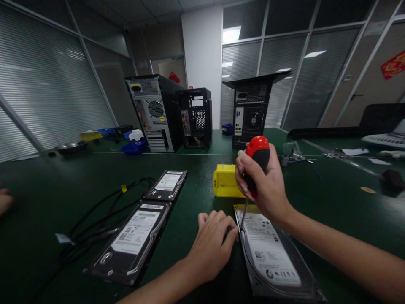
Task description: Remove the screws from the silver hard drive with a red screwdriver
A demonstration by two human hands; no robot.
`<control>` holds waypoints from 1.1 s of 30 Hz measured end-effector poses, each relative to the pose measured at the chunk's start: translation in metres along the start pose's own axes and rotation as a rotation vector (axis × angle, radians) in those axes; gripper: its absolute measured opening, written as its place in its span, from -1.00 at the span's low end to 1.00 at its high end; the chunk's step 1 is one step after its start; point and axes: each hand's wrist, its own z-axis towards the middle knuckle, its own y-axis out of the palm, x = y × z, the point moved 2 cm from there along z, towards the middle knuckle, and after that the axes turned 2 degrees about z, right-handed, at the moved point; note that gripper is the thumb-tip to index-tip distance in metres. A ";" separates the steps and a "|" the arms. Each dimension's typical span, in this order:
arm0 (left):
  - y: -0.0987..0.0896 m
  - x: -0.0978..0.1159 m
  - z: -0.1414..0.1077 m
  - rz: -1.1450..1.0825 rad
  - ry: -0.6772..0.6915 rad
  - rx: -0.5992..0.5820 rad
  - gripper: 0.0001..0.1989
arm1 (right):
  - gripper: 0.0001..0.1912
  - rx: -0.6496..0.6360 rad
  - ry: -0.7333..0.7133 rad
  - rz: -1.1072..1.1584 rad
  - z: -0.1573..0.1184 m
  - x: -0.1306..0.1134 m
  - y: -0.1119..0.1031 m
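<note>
A hard drive [268, 249] with a white label lies flat on the green table in front of me. My right hand [264, 177] is wrapped round the red and black handle of a screwdriver [257, 154]. Its metal shaft slants down, the tip at the drive's upper left edge. My left hand [215, 238] rests on the table left of that drive, fingers curled, thumb and forefinger meeting at the drive's edge beside the tip. Whatever they pinch is too small to make out. A yellow plastic bin [226, 181] stands just behind the drive, partly hidden by my right hand.
Two more hard drives [136, 232] lie end to end on the left, beside black cables [91, 236]. Computer cases [155, 114] stand at the back. A blue bin [133, 147] sits back left. Another person's blurred hand [4, 202] shows at the left edge.
</note>
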 end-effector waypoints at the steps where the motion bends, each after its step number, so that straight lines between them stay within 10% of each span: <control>1: 0.000 0.000 0.000 0.001 0.001 -0.001 -0.78 | -0.67 -0.003 -0.003 0.000 0.000 0.000 0.000; 33: 0.001 0.000 0.001 0.012 -0.002 -0.010 -0.77 | -0.69 -0.068 0.000 0.056 0.001 0.003 -0.001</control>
